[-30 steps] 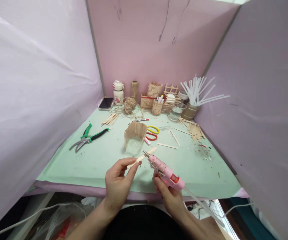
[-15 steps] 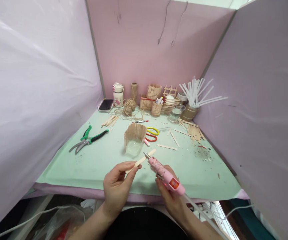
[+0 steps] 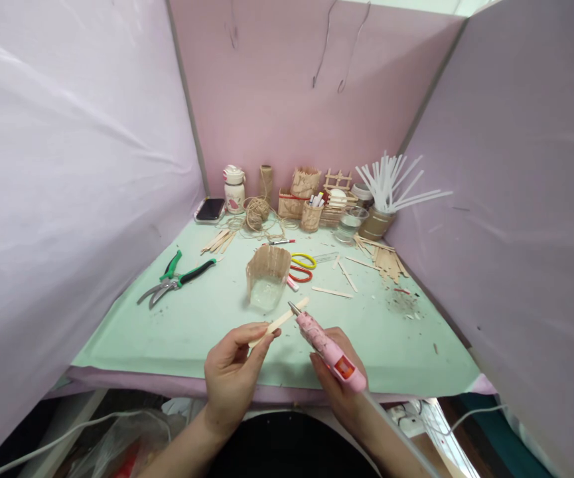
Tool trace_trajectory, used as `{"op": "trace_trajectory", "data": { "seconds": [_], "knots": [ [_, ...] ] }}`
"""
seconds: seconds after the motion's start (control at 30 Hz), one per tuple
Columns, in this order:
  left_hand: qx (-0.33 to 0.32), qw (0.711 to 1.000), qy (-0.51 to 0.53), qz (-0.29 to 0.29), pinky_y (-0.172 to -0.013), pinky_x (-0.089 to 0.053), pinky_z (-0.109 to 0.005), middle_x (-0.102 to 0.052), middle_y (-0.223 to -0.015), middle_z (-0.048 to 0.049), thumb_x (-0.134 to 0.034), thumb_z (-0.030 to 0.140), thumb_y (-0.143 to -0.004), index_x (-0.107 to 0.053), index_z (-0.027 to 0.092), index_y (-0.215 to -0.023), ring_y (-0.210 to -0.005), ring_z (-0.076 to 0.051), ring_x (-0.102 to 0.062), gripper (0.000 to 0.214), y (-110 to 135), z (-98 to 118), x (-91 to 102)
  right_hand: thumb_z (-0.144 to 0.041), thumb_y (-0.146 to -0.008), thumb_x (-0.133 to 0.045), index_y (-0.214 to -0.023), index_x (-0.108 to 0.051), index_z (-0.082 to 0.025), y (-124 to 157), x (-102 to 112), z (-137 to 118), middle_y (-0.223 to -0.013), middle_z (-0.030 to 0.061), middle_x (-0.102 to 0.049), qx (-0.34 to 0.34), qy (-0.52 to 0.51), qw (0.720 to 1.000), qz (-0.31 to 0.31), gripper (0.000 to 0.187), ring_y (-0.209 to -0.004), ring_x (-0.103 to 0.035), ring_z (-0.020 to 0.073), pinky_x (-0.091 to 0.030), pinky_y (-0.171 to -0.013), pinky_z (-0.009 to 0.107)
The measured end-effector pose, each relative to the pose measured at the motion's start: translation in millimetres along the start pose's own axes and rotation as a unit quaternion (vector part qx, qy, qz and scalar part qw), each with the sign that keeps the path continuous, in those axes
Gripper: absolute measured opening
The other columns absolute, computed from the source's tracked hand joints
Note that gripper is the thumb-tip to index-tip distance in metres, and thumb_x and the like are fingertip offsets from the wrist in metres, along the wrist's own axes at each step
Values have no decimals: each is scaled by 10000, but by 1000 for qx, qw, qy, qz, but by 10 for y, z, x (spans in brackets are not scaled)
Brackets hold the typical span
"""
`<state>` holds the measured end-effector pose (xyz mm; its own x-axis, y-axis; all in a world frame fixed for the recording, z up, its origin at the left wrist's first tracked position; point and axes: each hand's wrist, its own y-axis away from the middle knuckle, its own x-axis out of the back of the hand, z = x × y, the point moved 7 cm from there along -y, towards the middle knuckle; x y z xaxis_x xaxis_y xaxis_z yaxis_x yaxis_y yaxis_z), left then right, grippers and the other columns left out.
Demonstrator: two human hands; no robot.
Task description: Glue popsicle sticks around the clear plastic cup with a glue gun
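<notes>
Between the thumb and fingers of my left hand (image 3: 237, 368) is a wooden craft stick (image 3: 284, 318), tilted up to the right. My right hand (image 3: 341, 372) is wrapped round a pink hot glue gun (image 3: 327, 348), a long clear glue stick trailing from its back end. The gun's metal nozzle lies at the upper part of the craft stick; whether it touches, I cannot tell. Just beyond my hands stands a clear container (image 3: 267, 279) partly faced with brown craft sticks.
Green-handled pruning shears (image 3: 174, 282) lie left. Behind the container are scissors (image 3: 302, 269) with yellow and red handles. Loose sticks (image 3: 389, 262) are piled right. Along the back stand a bottle (image 3: 234, 189), a twine ball (image 3: 255, 212) and a jar of white glue sticks (image 3: 379, 219).
The glue gun's nozzle has shifted very slightly along the craft stick. Both hands keep their grips, and the view has moved a little.
</notes>
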<state>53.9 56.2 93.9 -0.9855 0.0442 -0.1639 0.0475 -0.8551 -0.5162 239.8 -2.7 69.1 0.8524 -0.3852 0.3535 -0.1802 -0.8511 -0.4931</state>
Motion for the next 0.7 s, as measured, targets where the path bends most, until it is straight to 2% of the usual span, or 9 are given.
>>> {"op": "trace_trajectory", "data": {
  "seconds": [0.3, 0.37, 0.47, 0.53, 0.63, 0.7],
  "knots": [
    [-14, 1000, -3, -4, -728, -632, -261, -765, -856, -15, -704, 93, -796, -717, 209, -876, -775, -170, -747, 142, -10, 17, -6, -270, -952, -480, -1295, -612, -287, -15, 34, 1, -887, 64, -614, 1, 34, 999, 0, 368, -872, -604, 225, -535, -816, 390],
    [-18, 1000, -13, -9, -732, -628, -256, -766, -863, -15, -700, 81, -796, -715, 205, -879, -783, -166, -746, 150, -5, 2, -2, -259, -959, -464, -1338, -576, -286, -37, 60, -24, -935, 69, -624, 9, 42, 999, 0, 396, -956, -607, 229, -531, -865, 393],
    [-18, 999, -31, -15, -736, -624, -254, -765, -873, -18, -697, 78, -800, -715, 201, -893, -793, -167, -745, 156, 12, -40, 20, -256, -971, -448, -1378, -533, -284, -86, 98, -19, -1137, 85, -625, -5, 42, 999, -10, 417, -1117, -577, 236, -496, -969, 411],
    [-14, 999, -39, -13, -748, -622, -260, -763, -882, -20, -695, 83, -803, -716, 201, -907, -800, -168, -745, 158, 21, -76, 41, -258, -975, -446, -1393, -514, -280, -116, 148, 0, -1233, 87, -598, -20, 34, 999, 5, 424, -1181, -553, 240, -473, -1009, 422],
    [-5, 999, -49, -14, -761, -618, -259, -760, -873, -19, -699, 96, -804, -719, 203, -919, -805, -168, -745, 158, 28, -129, 48, -245, -972, -449, -1401, -503, -287, -131, 197, -19, -1258, 84, -592, -7, 38, 999, 27, 434, -1201, -545, 244, -469, -1012, 423],
    [3, 998, -55, -15, -760, -616, -256, -759, -866, -21, -706, 107, -800, -721, 201, -917, -804, -170, -745, 150, 29, -163, 38, -235, -964, -456, -1396, -510, -298, -112, 138, -62, -1223, 82, -612, 19, 49, 999, -1, 440, -1170, -561, 242, -490, -977, 410]
  ]
}}
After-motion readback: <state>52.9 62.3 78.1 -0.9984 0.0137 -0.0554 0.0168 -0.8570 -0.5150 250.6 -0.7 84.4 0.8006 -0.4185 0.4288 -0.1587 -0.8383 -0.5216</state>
